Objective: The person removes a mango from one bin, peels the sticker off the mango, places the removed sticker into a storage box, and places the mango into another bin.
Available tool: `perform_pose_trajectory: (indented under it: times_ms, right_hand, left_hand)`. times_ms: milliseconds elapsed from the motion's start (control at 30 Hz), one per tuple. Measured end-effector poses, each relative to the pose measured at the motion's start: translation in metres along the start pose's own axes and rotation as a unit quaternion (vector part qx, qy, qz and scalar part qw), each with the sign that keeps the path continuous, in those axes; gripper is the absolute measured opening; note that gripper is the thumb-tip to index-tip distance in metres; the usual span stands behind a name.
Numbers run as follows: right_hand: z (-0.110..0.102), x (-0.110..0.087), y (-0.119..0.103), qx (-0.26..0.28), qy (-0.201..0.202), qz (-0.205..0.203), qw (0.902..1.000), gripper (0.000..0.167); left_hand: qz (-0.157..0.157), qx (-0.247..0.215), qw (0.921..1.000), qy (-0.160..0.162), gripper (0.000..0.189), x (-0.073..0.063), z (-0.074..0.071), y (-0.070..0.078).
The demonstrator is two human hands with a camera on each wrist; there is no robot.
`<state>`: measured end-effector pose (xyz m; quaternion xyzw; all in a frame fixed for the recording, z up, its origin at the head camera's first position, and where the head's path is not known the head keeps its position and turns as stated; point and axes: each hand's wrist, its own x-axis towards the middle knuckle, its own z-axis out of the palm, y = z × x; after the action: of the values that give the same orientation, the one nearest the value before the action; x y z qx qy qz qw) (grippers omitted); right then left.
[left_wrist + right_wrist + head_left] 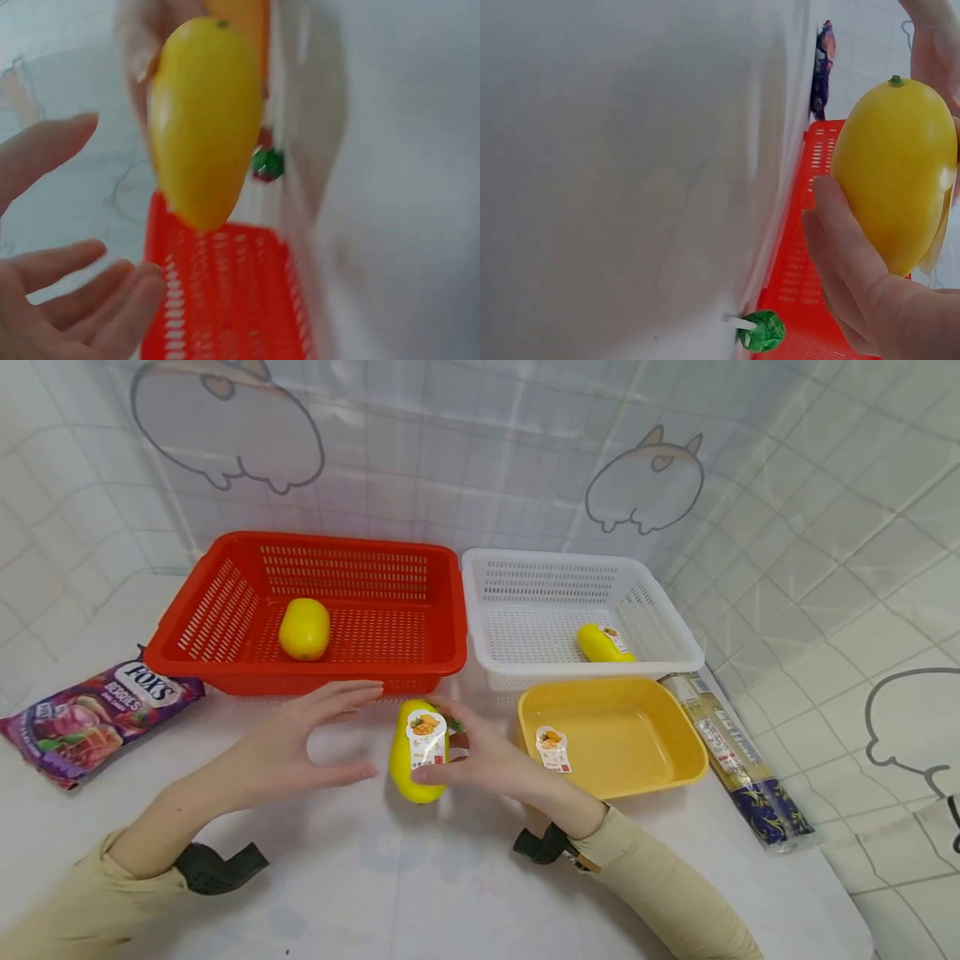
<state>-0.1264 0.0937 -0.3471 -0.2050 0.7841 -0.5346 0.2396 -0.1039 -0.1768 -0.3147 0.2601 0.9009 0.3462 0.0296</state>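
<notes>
My right hand (487, 764) holds a yellow mango (403, 760) with a white sticker, thumb on the near side and fingers curled behind. In the right wrist view the mango (892, 172) hangs above the table, its stem end up. To its left, my left hand (270, 747) is held with fingers and thumb spread, apart from the fruit. The left wrist view has these loose fingers (97, 300) beside the mango (206, 127). A green-wrapped lollipop (762, 331) lies on the table near the red basket, partly hidden behind my right hand in the head view.
A red basket (315, 681) holds one mango (305, 631); the white basket (592, 672) beside it holds another mango (600, 645). In front stands a yellow tub (637, 752) with a sticker. A purple candy bag (105, 714) lies left, a long clear packet (731, 752) right, by the tiled wall.
</notes>
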Motion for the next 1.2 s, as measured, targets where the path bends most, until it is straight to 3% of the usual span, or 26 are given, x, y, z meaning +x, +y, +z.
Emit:
perform_pose_trajectory:
  times_ms: [133, 533, 767, 933, 1200]
  right_hand:
    - [0.003, 0.002, 0.002, -0.002, -0.010, -0.022, 0.9997, 0.084]
    - [0.010, 0.000, 0.003, 0.009, -0.027, -0.002, 0.9996, 0.088]
    - [0.009, 0.000, 0.005, 0.006, -0.029, 0.001, 0.9996, 0.089]
    - [0.007, 0.001, 0.005, -0.027, -0.033, -0.007, 0.9991, 0.087]
    - [0.006, -0.001, 0.002, -0.085, 0.018, -0.011, 0.9962, 0.071]
  left_hand:
    - [-0.029, -0.019, 0.9982, -0.048, 0.098, 0.004, 0.018, -0.002]
    - [-0.037, -0.042, 0.9957, -0.074, 0.119, 0.007, 0.052, -0.004]
    - [-0.040, -0.037, 0.9963, -0.066, 0.120, 0.007, 0.057, -0.005]
    - [-0.047, -0.024, 0.9962, -0.069, 0.120, 0.008, 0.057, -0.003]
    - [-0.053, 0.004, 0.9953, -0.082, 0.120, 0.008, 0.056, -0.001]
